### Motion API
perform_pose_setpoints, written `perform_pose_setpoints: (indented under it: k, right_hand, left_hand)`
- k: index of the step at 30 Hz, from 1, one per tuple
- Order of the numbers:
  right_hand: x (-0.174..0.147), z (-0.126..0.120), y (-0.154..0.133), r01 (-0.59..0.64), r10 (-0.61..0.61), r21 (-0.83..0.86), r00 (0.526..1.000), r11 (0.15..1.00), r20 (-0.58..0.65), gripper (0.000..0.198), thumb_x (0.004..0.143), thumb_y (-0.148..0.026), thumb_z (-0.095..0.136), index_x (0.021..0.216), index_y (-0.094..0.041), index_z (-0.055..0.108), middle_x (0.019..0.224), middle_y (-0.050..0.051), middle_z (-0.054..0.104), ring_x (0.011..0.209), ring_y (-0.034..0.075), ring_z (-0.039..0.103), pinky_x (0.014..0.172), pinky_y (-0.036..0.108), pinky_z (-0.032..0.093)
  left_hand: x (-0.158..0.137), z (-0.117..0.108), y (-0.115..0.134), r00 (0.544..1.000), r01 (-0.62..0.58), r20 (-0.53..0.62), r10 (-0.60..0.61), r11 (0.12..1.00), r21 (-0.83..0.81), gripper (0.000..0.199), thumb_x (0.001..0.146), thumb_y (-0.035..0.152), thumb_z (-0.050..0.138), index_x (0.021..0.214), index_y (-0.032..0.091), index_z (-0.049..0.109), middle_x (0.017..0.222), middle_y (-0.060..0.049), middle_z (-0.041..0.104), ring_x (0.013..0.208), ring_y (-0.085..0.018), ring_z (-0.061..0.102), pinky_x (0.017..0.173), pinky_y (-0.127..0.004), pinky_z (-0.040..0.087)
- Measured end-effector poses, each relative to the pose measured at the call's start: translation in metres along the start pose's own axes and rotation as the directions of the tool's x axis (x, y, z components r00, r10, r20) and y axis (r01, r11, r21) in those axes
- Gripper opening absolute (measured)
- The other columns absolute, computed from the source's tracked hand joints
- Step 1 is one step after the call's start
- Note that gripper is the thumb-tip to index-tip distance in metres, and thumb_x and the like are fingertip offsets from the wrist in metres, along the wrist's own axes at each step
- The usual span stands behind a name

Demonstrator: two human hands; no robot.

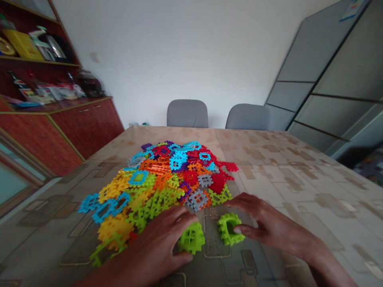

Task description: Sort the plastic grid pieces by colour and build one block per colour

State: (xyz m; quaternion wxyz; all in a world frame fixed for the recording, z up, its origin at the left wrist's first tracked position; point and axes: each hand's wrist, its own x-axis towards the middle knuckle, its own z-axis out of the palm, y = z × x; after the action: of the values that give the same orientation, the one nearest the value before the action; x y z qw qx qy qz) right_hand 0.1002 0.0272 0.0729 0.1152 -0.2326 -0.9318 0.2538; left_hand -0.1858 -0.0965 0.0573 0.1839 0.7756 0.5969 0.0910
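Observation:
A green interlocking block [192,238] with a window grid sits between the thumb and fingers of my left hand [160,239], which is closed around its near-left side. To its right, a second green block [230,229] with an arched opening stands on the table. My right hand [259,218] is open beside that block. Its thumb tip overlaps the block's right edge, while the other fingers stretch out above and behind it. Past both hands spreads a pile of interlocking plastic pieces [161,183] in yellow, green, orange, blue, red, grey and purple.
The patterned table [257,167] extends to the right and back. Two grey chairs [187,113] stand behind its far edge. On the left is a wooden cabinet [86,131] with shelves of bottles and packages, and on the right a grey wardrobe [299,67].

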Motion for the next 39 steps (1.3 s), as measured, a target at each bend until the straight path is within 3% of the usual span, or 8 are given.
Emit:
perform_pose_setpoints:
  k: [5, 10, 14, 20, 27, 32, 35, 39]
  right_hand:
    - [-0.003, 0.002, 0.003, -0.036, 0.036, -0.001, 0.999, 0.999, 0.006, 0.050, 0.097, -0.049, 0.064, 0.140, -0.025, 0.059, 0.131, 0.012, 0.068, 0.119, 0.028, 0.063, 0.103, 0.047, 0.050]
    - [0.000, 0.000, -0.001, -0.065, 0.064, 0.001, 0.990, 0.998, 0.125, 0.071, 0.084, -0.048, 0.079, 0.144, -0.018, 0.057, 0.141, 0.017, 0.061, 0.131, 0.035, 0.053, 0.110, 0.053, 0.042]
    - [0.005, 0.002, -0.007, -0.110, 0.102, 0.023, 0.970, 0.994, 0.222, 0.094, 0.069, -0.036, 0.091, 0.152, -0.021, 0.049, 0.148, 0.016, 0.055, 0.136, 0.037, 0.047, 0.115, 0.053, 0.036]
    - [0.009, 0.017, -0.008, -0.143, 0.135, 0.011, 0.951, 0.990, 0.279, 0.108, 0.064, -0.022, 0.091, 0.158, -0.023, 0.038, 0.158, 0.016, 0.044, 0.145, 0.037, 0.038, 0.120, 0.054, 0.027]
    - [0.011, 0.025, -0.008, -0.158, 0.162, -0.035, 0.953, 0.987, 0.256, 0.102, 0.066, -0.010, 0.081, 0.158, -0.015, 0.036, 0.160, 0.018, 0.041, 0.148, 0.033, 0.035, 0.123, 0.048, 0.027]
    - [0.014, 0.024, -0.009, -0.101, 0.104, -0.024, 0.964, 0.995, 0.245, 0.101, 0.062, -0.007, 0.077, 0.155, -0.010, 0.038, 0.156, 0.020, 0.046, 0.145, 0.033, 0.040, 0.123, 0.046, 0.030]
    - [0.017, 0.018, -0.005, -0.041, 0.033, 0.030, 0.978, 0.999, 0.208, 0.102, 0.061, -0.009, 0.077, 0.155, -0.016, 0.039, 0.152, 0.017, 0.051, 0.142, 0.032, 0.044, 0.120, 0.046, 0.034]
    - [0.011, -0.004, 0.012, -0.051, 0.043, 0.038, 0.984, 0.998, 0.170, 0.093, 0.068, -0.017, 0.074, 0.155, -0.025, 0.040, 0.146, 0.011, 0.058, 0.133, 0.031, 0.053, 0.113, 0.045, 0.041]
  left_hand:
    - [0.003, 0.007, 0.002, 0.985, 0.171, -0.009, -0.171, 0.981, 0.091, 0.072, 0.083, 0.039, 0.077, 0.149, 0.027, 0.050, 0.156, -0.013, 0.048, 0.142, -0.039, 0.045, 0.115, -0.057, 0.039]
    - [0.006, 0.015, 0.009, 0.994, 0.103, 0.026, -0.106, 0.990, 0.093, 0.084, 0.080, 0.035, 0.082, 0.154, 0.026, 0.043, 0.153, -0.012, 0.052, 0.138, -0.037, 0.049, 0.115, -0.054, 0.041]
    - [0.007, 0.017, 0.007, 0.996, 0.081, 0.029, -0.084, 0.993, 0.088, 0.092, 0.075, 0.028, 0.085, 0.156, 0.028, 0.039, 0.149, -0.011, 0.056, 0.135, -0.035, 0.051, 0.115, -0.053, 0.041]
    - [0.009, 0.021, 0.008, 0.999, 0.042, -0.019, -0.041, 0.997, 0.072, 0.089, 0.076, 0.021, 0.080, 0.155, 0.030, 0.039, 0.145, -0.007, 0.060, 0.132, -0.034, 0.051, 0.114, -0.053, 0.040]
    - [0.012, 0.031, 0.008, 0.998, 0.045, -0.051, -0.040, 0.994, 0.101, 0.086, 0.074, 0.016, 0.071, 0.154, 0.025, 0.040, 0.149, -0.008, 0.056, 0.135, -0.034, 0.048, 0.117, -0.053, 0.036]
    - [0.014, 0.029, 0.012, 0.998, 0.057, -0.006, -0.057, 0.994, 0.094, 0.087, 0.073, 0.016, 0.069, 0.155, 0.023, 0.038, 0.152, -0.009, 0.053, 0.139, -0.033, 0.045, 0.119, -0.050, 0.035]
    - [0.021, 0.024, 0.018, 0.999, 0.034, 0.001, -0.034, 0.995, 0.091, 0.089, 0.073, 0.018, 0.069, 0.156, 0.022, 0.036, 0.155, -0.010, 0.050, 0.142, -0.034, 0.043, 0.120, -0.051, 0.033]
    - [0.041, 0.014, 0.030, 1.000, -0.009, -0.006, 0.009, 0.994, 0.108, 0.086, 0.073, 0.020, 0.071, 0.153, 0.017, 0.040, 0.151, -0.014, 0.053, 0.140, -0.037, 0.045, 0.118, -0.054, 0.037]
